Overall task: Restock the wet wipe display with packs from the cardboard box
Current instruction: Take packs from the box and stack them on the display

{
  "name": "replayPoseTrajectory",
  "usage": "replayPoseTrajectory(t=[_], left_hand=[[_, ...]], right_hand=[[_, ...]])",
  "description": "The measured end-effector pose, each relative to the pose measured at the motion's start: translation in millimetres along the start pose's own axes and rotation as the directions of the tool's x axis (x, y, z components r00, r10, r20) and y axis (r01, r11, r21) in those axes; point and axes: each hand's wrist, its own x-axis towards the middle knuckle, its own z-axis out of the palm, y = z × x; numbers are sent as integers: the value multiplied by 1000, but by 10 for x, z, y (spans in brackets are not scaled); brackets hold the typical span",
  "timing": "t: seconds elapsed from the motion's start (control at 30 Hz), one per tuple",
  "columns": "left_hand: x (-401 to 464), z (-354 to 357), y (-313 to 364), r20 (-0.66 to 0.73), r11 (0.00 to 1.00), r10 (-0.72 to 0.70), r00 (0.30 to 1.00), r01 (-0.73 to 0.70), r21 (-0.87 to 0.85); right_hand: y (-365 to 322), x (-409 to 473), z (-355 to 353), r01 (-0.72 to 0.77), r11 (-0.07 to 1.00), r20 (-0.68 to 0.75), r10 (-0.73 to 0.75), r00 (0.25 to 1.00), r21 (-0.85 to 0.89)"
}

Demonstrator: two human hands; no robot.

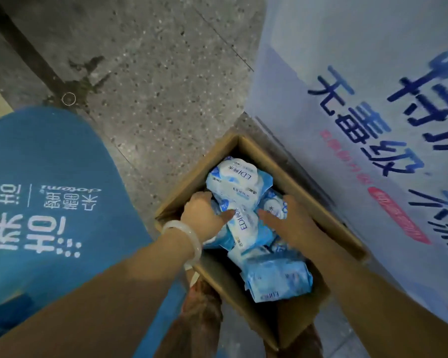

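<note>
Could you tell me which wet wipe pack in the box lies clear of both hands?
The darker blue pack at the near end of the cardboard box; the left hand and right hand reach among the others.

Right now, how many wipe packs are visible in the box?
About 4: top pack at the far end, one between the hands, one right, one nearest. Others likely hidden beneath.

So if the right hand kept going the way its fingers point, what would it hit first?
Probably the wet wipe pack lying between the two hands; the right hand points left toward it and seems nearly touching, though depth is unclear.
</note>
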Motion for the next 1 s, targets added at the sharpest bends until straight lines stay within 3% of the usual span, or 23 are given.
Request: replayPoseTrajectory(t=[0.07,0.17,0.3,0.4,0.47,0.6,0.73,1.0], left_hand=[[386,188,10,7,968,-133,991,132,-212],[943,419,-54,25,842,-272,962,250,-479],[1705,704,-161,217,503,-305,927,351,-790],[2358,1040,-438,322,260,-300,898,402,-878],[2543,1161,-535,330,185,-294,897,392,-901],[2207,1083,-341,262,35,-364,894,295,-955],[1530,860,-112,209,-25,-375,903,216,-976],[308,404,224,172,-58,-335,926,162,-985]], right_hand=[[47,412,107,-80,984,10,79,997,159],[102,983,233,-136,953,5,140,990,272],[187,1769,524,-225,902,39,227,973,368],[290,2082,647,-342,712,193,285,939,613],[291,2095,676,-342,596,251,234,939,726],[266,1968,697,-305,489,222,221,950,817],[192,1506,505,-252,578,135,238,962,776],[-50,302,47,-119,632,64,109,992,766]])
